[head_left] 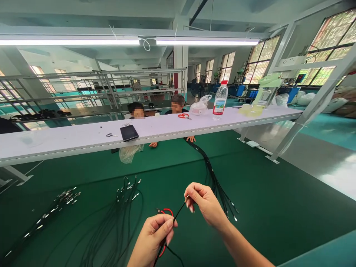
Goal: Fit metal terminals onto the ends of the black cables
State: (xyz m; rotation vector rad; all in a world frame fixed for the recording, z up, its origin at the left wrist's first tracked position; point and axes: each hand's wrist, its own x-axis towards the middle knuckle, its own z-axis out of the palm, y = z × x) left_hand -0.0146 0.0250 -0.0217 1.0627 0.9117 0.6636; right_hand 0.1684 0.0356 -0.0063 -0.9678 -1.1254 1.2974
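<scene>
A thin black cable [180,210] runs taut between my two hands above the green tabletop. My left hand [159,231] pinches it between thumb and fingers, and its loose length hangs below. Higher and to the right, my right hand [204,202] is closed on the cable's end; the tip is mostly covered by the fingers. Under my left hand lie red-handled pliers [168,211], partly hidden. To the left, loose black cables [122,207] with metal-looking ends spread out on the mat.
Another cable bundle [52,211] lies at far left. A long bundle [208,165] reaches back to a co-worker's hand [191,139]. The raised shelf [164,131] holds a bottle [220,101], a black tablet or phone [129,132], and red scissors [184,116]. Two people sit behind it.
</scene>
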